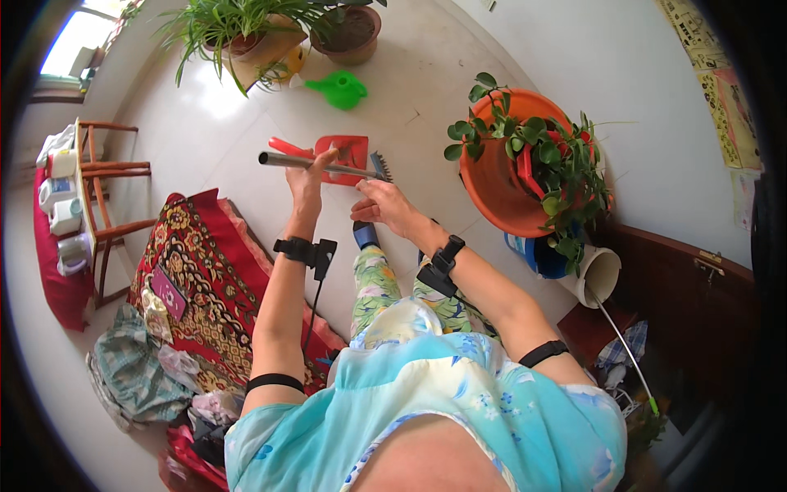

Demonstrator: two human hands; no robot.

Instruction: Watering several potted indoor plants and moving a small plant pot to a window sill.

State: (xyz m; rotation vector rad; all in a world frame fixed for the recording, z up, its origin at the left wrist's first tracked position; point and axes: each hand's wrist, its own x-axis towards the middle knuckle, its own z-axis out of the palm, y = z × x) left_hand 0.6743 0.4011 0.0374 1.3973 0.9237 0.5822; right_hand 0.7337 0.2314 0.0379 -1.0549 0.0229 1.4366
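Left hand (310, 174) closed around metal pole (316, 163); right hand (384, 205) loosely open just below broom head (381, 166)

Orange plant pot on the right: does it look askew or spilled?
Yes. The orange pot is tipped over sideways, its mouth facing right, plant spilling out. No loose soil visible on the floor.

Left hand (310, 174) grips a metal handle (316, 163) above a red dustpan (348, 152), right hand (385, 205) just beside, orange plant pot (500, 176) near.
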